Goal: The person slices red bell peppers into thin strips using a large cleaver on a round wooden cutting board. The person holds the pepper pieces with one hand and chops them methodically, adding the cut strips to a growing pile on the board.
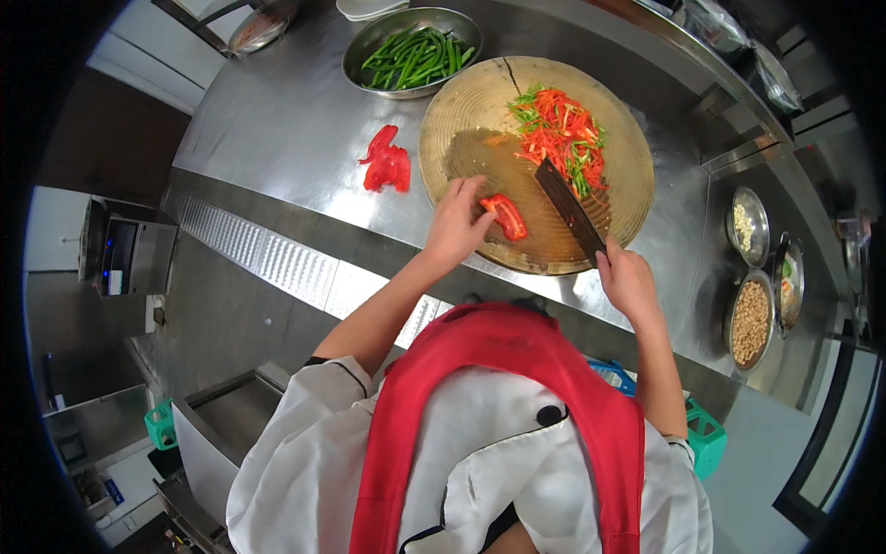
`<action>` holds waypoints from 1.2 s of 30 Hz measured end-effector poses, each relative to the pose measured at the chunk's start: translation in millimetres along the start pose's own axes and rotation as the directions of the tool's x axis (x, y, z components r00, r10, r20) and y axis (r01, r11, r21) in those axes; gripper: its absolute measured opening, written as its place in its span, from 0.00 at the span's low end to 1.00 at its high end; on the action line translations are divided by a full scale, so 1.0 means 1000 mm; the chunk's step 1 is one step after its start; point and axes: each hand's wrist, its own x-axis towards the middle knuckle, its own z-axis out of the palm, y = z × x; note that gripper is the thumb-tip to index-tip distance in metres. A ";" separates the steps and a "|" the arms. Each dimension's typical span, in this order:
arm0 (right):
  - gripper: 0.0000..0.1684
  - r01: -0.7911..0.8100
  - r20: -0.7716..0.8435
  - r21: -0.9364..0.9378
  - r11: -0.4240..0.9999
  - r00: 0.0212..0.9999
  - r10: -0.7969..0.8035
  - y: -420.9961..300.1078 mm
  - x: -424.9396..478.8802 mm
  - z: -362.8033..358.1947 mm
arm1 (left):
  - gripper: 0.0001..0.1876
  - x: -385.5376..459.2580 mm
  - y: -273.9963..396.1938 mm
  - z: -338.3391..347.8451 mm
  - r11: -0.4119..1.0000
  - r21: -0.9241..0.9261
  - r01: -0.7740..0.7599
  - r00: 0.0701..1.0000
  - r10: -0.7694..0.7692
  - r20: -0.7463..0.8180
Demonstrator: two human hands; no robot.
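Observation:
On a round wooden chopping block (471, 111), my right hand (626, 277) grips the handle of a dark cleaver (571, 211). The blade slants up and left, its tip beside a pile of shredded red and green peppers (564, 131). Close to a piece of red pepper (507, 217) is my left hand (457, 218), fingers apart, its thumb at or just next to the piece; contact is hard to tell. Left of the block, several red pepper pieces (387, 166) lie on the steel counter (291, 124).
A metal bowl of long green peppers (415, 59) stands behind the block. To the right are bowls of chopped garlic (744, 227), of beans or nuts (751, 322) and of mixed food (789, 284). A raised steel shelf (692, 48) runs along the back right.

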 end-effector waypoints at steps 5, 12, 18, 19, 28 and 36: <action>0.11 -0.018 -0.050 0.004 1.000 0.999 0.018 -0.001 0.000 0.008 | 0.16 0.013 -0.010 -0.008 0.925 0.096 -0.367 0.920 0.346 0.181; 0.12 -0.094 -0.132 0.124 0.988 0.985 0.111 0.005 -0.014 0.013 | 0.10 0.003 0.005 0.017 0.980 0.093 -0.177 0.976 0.163 0.144; 0.11 -0.278 0.154 0.780 0.561 0.954 0.259 -0.007 -0.033 -0.007 | 0.10 -0.014 0.012 0.030 0.992 0.067 -0.109 0.992 0.104 0.074; 0.11 -0.272 0.180 0.820 0.503 0.958 0.225 -0.010 -0.034 -0.007 | 0.10 -0.016 0.013 0.031 0.992 0.074 -0.104 0.993 0.098 0.070; 0.13 -0.052 0.047 0.530 0.847 0.998 0.032 -0.019 -0.016 0.030 | 0.10 -0.023 0.015 0.029 0.989 0.087 -0.118 0.992 0.112 0.061; 0.12 -0.072 0.121 0.518 0.852 0.993 0.011 -0.007 -0.031 0.031 | 0.10 -0.023 0.012 0.033 0.994 0.047 -0.103 0.994 0.101 0.050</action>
